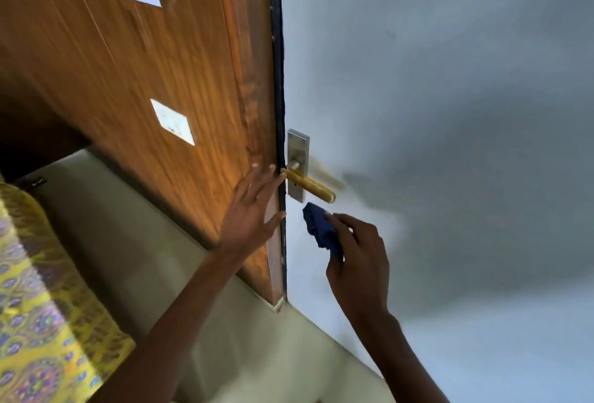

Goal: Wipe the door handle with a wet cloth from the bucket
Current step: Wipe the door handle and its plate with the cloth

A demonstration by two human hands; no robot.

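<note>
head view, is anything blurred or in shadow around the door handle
Head view: the brass handle shows a faint smeared ghost beside it, motion blur; a dark soft shadow spreads over the pale door to its right; warm light glows on the wood panel near the left hand; the cloth in the right hand looks fairly sharp.

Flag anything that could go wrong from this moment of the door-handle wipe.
1. The left hand lies flat by the door's edge, fingertips on the dark strip; if the door swings, they could be pinched.
2. The right hand holds the blue cloth bunched just below the handle, not yet touching; a small wad may miss the lever's top and the metal plate.
3. A wet cloth could drip onto the pale door face.
</note>
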